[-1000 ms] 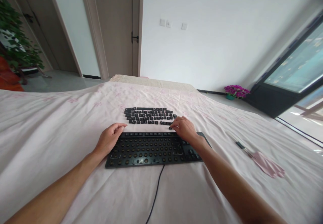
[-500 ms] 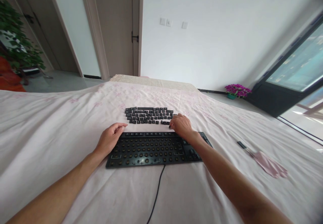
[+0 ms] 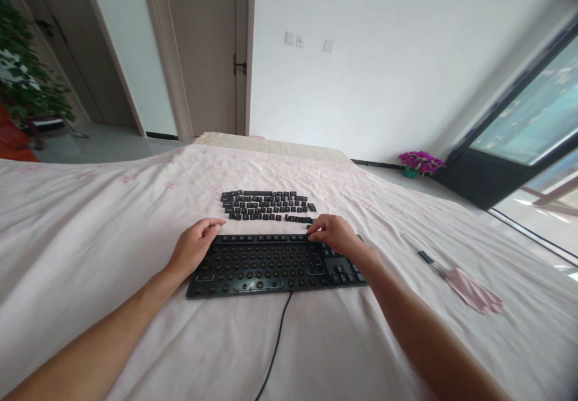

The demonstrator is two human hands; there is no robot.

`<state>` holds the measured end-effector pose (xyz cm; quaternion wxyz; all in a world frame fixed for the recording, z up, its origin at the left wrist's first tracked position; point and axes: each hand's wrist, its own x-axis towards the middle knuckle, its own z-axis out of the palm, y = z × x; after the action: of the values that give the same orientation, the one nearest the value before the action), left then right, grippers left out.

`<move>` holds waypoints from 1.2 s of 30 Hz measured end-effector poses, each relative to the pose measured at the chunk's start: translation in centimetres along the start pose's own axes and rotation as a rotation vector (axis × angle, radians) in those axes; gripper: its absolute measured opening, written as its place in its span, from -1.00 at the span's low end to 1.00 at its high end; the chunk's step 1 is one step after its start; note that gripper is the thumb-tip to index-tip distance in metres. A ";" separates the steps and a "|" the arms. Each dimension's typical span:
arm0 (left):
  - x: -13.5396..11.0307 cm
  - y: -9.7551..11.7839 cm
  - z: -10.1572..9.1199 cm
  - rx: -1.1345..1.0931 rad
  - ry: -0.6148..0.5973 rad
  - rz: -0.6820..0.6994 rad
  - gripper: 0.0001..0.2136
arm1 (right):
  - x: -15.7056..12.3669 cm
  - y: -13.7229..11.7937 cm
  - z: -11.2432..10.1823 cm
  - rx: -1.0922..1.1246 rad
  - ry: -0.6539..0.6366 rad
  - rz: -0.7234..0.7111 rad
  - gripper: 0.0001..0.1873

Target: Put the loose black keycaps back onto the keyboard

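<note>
A black keyboard [image 3: 266, 265] lies on the pale pink sheet, most of its main key area stripped to bare switches. Its back row of keycaps and the keys at its right end are in place. My left hand [image 3: 193, 245] rests at the keyboard's back left corner, fingers reaching forward and apart from the loose keycaps. My right hand [image 3: 336, 233] is at the back row, right of centre, thumb and forefinger brought together there; what is between them is hidden. Loose black keycaps [image 3: 266, 205] lie in rows behind the keyboard, with one small dark piece close to my right fingertips.
The keyboard's cable [image 3: 279, 335] runs towards me over the sheet [image 3: 149, 353]. To the right lies a dark-handled wire tool [image 3: 425, 257] beside a pink cloth [image 3: 474, 291]. Beyond stand a pot of purple flowers [image 3: 421, 163], a wall and doors.
My right hand has drawn back from the nearest loose keycaps to the keyboard's back row, leaving a small dark piece on the sheet. My left hand has stayed in place. The view has shifted slightly.
</note>
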<state>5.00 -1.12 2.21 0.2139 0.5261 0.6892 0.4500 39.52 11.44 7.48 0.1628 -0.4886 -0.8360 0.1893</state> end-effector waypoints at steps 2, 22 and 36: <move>0.0 -0.1 0.0 0.003 0.003 0.002 -0.64 | -0.1 -0.3 0.0 -0.032 0.004 0.003 -0.89; 0.2 -0.6 0.1 0.014 0.002 0.011 -0.61 | -0.2 -2.0 -0.4 -0.254 -0.039 -0.181 -0.86; 0.1 -0.2 0.0 0.008 0.016 0.011 -0.62 | -2.6 -3.2 0.5 -0.490 0.007 -0.286 -0.72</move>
<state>4.89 -1.08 2.07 0.2039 0.5270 0.6899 0.4524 38.08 7.63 8.31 0.0676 -0.3911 -0.9168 -0.0450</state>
